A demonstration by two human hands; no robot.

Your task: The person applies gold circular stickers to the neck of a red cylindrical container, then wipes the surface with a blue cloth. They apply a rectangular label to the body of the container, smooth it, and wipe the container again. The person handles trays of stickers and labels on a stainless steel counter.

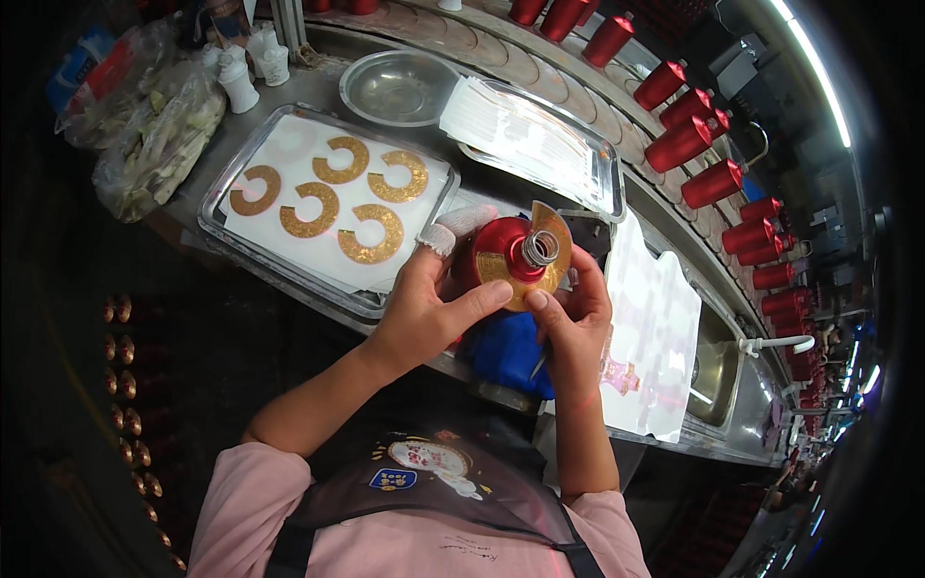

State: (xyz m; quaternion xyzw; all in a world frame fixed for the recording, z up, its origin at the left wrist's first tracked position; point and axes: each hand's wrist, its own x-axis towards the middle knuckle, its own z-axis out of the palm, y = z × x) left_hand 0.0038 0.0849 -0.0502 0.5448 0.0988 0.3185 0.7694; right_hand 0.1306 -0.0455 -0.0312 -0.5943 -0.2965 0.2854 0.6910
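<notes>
A shiny red bottle (499, 234) with an open threaded neck is tilted toward me in front of my chest. My left hand (416, 310), with white coverings on some fingertips, is closed round its left side, the thumb pressing near the shoulder. A gold C-shaped decal (552, 223) lies partly round the bottle's shoulder, its upper end standing away from the surface. My right hand (576, 323) pinches the decal's lower right part, its thumb near my left thumb. The bottle's base is hidden.
On the left, a metal tray (205, 207) bears white sheets and several gold C-shaped decals (310, 210). Behind are a metal bowl (400, 89) and a tray of white sheets (520, 130). A blue cloth (511, 356) lies below the bottle. Red bottles (679, 144) line a curved conveyor (568, 87).
</notes>
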